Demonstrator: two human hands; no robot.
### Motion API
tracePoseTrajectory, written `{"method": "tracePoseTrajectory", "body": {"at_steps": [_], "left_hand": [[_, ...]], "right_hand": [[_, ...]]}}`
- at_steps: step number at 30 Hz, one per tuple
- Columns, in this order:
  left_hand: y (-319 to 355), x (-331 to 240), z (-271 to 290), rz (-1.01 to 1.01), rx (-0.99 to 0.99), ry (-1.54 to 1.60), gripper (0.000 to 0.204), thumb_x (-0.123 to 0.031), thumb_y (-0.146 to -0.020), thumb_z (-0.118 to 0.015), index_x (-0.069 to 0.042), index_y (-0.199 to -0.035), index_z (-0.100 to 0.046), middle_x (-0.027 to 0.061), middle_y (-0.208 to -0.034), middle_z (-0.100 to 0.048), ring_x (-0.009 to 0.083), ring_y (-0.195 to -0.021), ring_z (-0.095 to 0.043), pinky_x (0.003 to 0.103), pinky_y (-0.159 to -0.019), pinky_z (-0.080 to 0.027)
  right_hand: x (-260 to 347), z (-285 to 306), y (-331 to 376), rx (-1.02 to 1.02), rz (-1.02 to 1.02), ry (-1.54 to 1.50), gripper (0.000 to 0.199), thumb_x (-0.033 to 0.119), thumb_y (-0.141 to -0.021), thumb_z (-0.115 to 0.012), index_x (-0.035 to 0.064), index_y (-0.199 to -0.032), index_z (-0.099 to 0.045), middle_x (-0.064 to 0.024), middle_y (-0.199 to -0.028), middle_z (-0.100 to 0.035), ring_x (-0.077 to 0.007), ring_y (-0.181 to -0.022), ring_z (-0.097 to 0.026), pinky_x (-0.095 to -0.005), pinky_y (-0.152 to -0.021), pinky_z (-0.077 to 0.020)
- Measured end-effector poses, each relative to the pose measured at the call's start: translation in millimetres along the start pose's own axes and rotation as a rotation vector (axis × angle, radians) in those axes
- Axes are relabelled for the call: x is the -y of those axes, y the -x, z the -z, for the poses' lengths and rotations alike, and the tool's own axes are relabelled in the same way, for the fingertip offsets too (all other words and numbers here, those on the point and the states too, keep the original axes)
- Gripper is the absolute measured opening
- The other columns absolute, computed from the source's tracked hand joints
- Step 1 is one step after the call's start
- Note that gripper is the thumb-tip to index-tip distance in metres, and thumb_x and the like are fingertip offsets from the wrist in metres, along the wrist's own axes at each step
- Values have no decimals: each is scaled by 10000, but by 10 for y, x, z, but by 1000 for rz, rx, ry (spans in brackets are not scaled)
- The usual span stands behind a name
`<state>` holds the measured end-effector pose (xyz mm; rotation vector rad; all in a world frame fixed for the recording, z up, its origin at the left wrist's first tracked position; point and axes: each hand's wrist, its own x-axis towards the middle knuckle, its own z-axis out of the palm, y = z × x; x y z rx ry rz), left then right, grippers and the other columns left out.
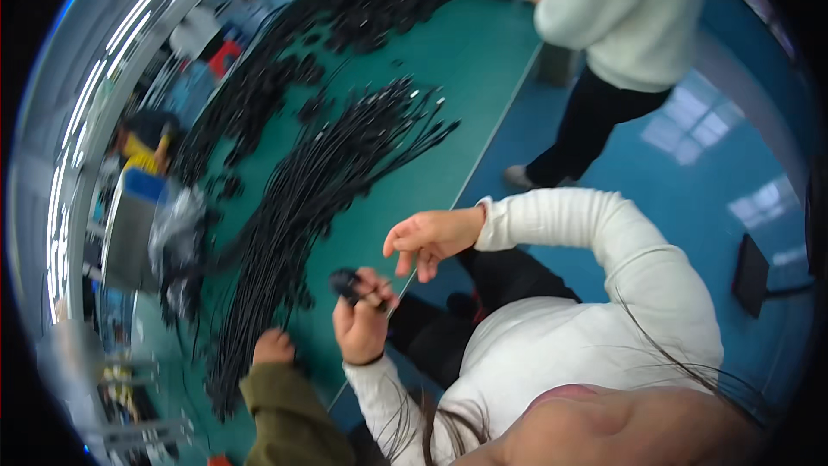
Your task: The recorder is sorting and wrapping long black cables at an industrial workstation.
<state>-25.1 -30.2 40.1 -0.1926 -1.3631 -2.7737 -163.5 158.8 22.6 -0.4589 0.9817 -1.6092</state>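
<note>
My left hand (362,318) is closed around a small black rounded part (345,283), held up over the near edge of the green table. Motion blur hides what kind of part it is. Beside it, slightly farther to the right, my right hand (434,236) hangs in the air with bent fingers apart and nothing in them. Nearest to both hands on the tabletop (392,194) lies a long bundle of black cables (293,198). Its far ends fan out, and some show shiny tips (414,95).
Heaps of black coiled cables (362,13) line the table's far side. A co-worker's olive sleeve (289,414) and hand (274,346) are close on my left. Another person in a white fleece top (638,9) stands at the right edge. Clear plastic bags (178,242) sit at the left.
</note>
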Motion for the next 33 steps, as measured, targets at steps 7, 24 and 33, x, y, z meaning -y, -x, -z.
{"method": "tracePoseTrajectory", "body": {"at_steps": [7,24,33], "left_hand": [[-217,173,-119,220,5,-27,242,-78,-962,-503,56,-1165,-501,162,-1149,-527,320,-1072,-573,388,-830,-535],[-112,351,-93,250,-121,-291,188,-32,-914,-569,76,-1069,-561,177,-1095,-588,292,-940,-647,331,-799,-565],[-10,484,20,140,-140,-372,212,-64,-940,-554,67,-1106,-545,179,-1155,-581,295,-972,-648,349,-805,-561]], "right_hand": [[103,225,80,-369,493,517,186,30,-849,-583,44,-1035,-589,-56,-799,-619,-88,-615,-553,-197,-551,-482],[114,-3,-283,-360,627,1044,226,-38,-759,-550,23,-955,-643,-48,-720,-636,-108,-527,-534,-195,-469,-421],[99,-63,-317,-362,507,951,217,-33,-775,-548,34,-951,-655,-53,-732,-656,-108,-531,-536,-219,-481,-444]]}}
